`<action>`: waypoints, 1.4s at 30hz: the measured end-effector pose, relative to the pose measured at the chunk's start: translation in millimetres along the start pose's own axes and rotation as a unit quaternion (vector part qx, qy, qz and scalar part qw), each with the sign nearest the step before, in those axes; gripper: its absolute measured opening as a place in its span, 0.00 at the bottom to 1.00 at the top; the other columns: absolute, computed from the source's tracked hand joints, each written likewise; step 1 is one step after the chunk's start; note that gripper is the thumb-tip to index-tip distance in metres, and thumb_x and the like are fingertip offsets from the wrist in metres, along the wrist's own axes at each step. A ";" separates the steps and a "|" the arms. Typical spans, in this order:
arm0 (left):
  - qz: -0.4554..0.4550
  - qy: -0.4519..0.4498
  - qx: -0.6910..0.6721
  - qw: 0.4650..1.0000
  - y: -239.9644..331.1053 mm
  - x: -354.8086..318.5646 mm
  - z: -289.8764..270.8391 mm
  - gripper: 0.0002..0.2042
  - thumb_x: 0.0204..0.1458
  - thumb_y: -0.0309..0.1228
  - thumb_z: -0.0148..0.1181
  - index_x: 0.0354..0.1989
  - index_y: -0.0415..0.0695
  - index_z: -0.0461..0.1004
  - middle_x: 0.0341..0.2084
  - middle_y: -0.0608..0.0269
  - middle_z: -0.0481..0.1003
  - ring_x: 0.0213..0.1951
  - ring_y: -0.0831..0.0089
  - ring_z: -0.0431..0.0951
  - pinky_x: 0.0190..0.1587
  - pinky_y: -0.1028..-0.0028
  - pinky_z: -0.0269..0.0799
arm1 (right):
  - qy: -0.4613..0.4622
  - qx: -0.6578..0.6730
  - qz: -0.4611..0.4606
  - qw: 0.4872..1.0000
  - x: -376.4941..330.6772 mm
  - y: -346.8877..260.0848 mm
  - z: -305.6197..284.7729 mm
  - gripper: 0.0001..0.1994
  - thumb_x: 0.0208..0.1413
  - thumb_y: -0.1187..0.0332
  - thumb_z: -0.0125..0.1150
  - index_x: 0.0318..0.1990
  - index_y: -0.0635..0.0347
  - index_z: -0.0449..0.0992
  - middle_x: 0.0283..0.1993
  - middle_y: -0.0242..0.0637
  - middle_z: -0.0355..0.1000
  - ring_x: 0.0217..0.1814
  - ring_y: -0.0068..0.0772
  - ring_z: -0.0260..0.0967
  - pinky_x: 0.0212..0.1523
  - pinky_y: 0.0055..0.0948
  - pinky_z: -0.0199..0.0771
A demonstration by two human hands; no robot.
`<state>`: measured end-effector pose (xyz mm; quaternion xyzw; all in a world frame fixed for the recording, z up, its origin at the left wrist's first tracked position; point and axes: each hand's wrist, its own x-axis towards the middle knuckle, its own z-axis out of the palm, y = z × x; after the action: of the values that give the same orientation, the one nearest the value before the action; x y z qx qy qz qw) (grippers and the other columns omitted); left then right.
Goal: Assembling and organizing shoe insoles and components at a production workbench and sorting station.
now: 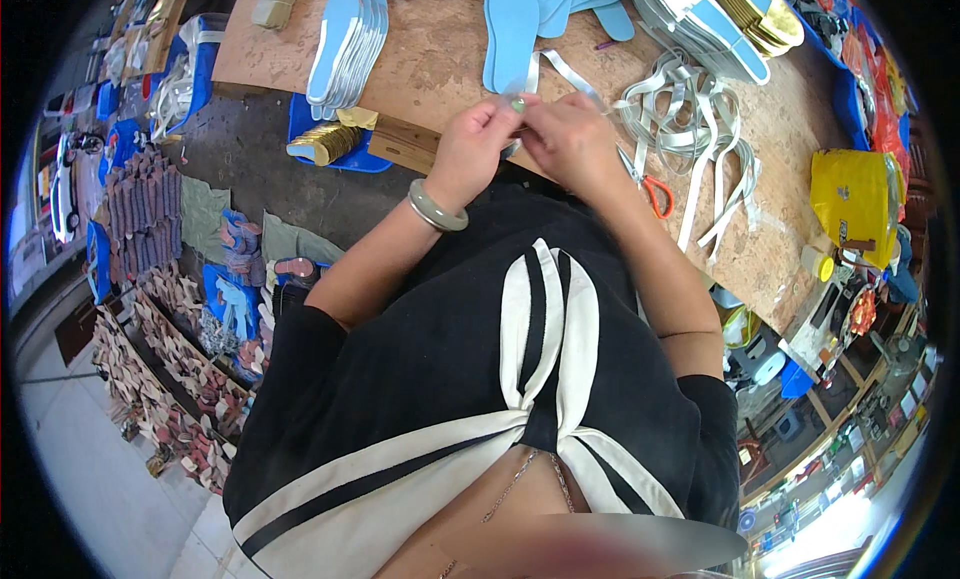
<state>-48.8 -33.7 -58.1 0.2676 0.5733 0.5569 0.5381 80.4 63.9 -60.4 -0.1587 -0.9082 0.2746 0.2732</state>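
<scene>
My left hand [474, 147] and my right hand [573, 144] meet at the near edge of the wooden table, fingertips pinched together. A thin white strip [568, 71] comes up from between the fingers, loops over and runs down behind my right hand. The exact spot of the pinch is partly hidden by the fingers. Light blue shoe insoles [512, 31] lie just beyond my hands. Close to my right wrist rest scissors with orange handles [656, 195]. Right of them spreads a tangled heap of white strips [690, 114].
Stacked blue insoles [349, 49] stand at the table's left, with another stack [700, 29] at the back right. A blue bin [368, 162] with gold-coloured pieces sits below the left edge. A yellow bag [853, 204] is at the right. Piles of shoe parts [150, 214] cover the floor left.
</scene>
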 end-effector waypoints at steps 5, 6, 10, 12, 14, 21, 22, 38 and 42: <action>0.168 0.101 -0.144 0.970 48.9 7.1 -28.2 0.14 0.61 0.36 0.42 0.39 0.38 0.71 0.37 0.54 0.75 0.42 0.66 0.74 0.51 0.66 0.67 | -0.011 -0.065 0.093 0.993 -15.0 23.3 -0.7 0.16 0.44 0.70 0.63 0.44 0.45 0.74 0.23 0.35 0.73 0.26 0.39 0.71 0.31 0.35 0.71; 0.230 0.130 -0.195 0.945 71.9 2.4 -45.2 0.14 0.60 0.36 0.42 0.41 0.38 0.70 0.36 0.53 0.74 0.41 0.64 0.74 0.50 0.66 0.67 | -0.007 -0.110 0.104 0.989 -23.1 41.3 -6.4 0.17 0.44 0.70 0.63 0.45 0.45 0.74 0.22 0.34 0.73 0.26 0.39 0.72 0.30 0.35 0.71; 0.372 0.071 -0.291 0.879 147.4 -44.5 -146.5 0.13 0.59 0.37 0.44 0.43 0.40 0.68 0.38 0.56 0.72 0.42 0.63 0.72 0.51 0.63 0.65 | 0.091 -0.145 0.198 0.965 -24.8 90.6 -90.9 0.19 0.46 0.78 0.57 0.46 0.46 0.77 0.29 0.36 0.75 0.32 0.31 0.73 0.35 0.26 0.72; 0.376 0.109 -0.313 0.865 150.4 -51.4 -171.4 0.13 0.60 0.37 0.43 0.43 0.42 0.68 0.36 0.60 0.72 0.39 0.64 0.72 0.50 0.62 0.66 | 0.142 -0.228 0.157 0.951 -21.0 97.8 -146.9 0.14 0.47 0.75 0.59 0.41 0.44 0.79 0.33 0.36 0.77 0.33 0.33 0.74 0.34 0.30 0.73; 0.371 0.117 -0.320 0.864 143.5 -59.3 -185.9 0.13 0.60 0.38 0.43 0.43 0.43 0.68 0.35 0.60 0.72 0.38 0.65 0.72 0.49 0.62 0.67 | 0.180 -0.260 0.101 0.943 -15.4 97.1 -190.8 0.15 0.47 0.78 0.60 0.42 0.48 0.79 0.34 0.36 0.77 0.34 0.30 0.75 0.37 0.26 0.73; 0.355 0.301 -0.364 0.807 111.0 -57.4 -203.9 0.11 0.60 0.36 0.45 0.42 0.44 0.68 0.29 0.61 0.70 0.33 0.68 0.72 0.44 0.66 0.71 | 0.138 -0.117 0.233 0.956 -61.5 132.0 -242.6 0.16 0.51 0.78 0.57 0.48 0.58 0.74 0.45 0.37 0.75 0.46 0.29 0.71 0.49 0.24 0.68; 0.319 0.300 -0.343 0.831 102.7 -56.8 -196.0 0.10 0.59 0.33 0.46 0.43 0.43 0.68 0.29 0.61 0.70 0.33 0.69 0.72 0.43 0.68 0.71 | 0.005 -0.165 0.266 0.950 -73.0 139.0 -223.4 0.17 0.49 0.77 0.58 0.49 0.57 0.74 0.47 0.36 0.73 0.50 0.29 0.69 0.51 0.25 0.66; -0.005 0.260 -0.031 0.965 -55.1 14.9 -78.1 0.28 0.57 0.22 0.37 0.67 0.55 0.46 0.40 0.49 0.74 0.17 0.80 0.71 0.21 0.82 0.68 | -0.115 0.145 0.513 0.838 -11.3 188.4 187.8 0.16 0.51 0.56 0.62 0.31 0.62 0.76 0.20 0.35 0.71 0.19 0.23 0.66 0.19 0.25 0.67; -0.055 0.209 -0.035 0.976 -90.8 36.6 -104.5 0.25 0.58 0.23 0.38 0.65 0.55 0.52 0.38 0.56 0.75 0.18 0.81 0.70 0.21 0.83 0.67 | -0.131 0.098 0.455 0.875 -12.7 195.6 192.1 0.14 0.54 0.57 0.57 0.34 0.61 0.73 0.22 0.35 0.71 0.18 0.25 0.67 0.17 0.25 0.67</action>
<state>-128.1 -58.6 -174.7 0.0943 0.6674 0.5894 0.4454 5.4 135.4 -314.6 -0.4893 -0.7317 0.4744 0.0104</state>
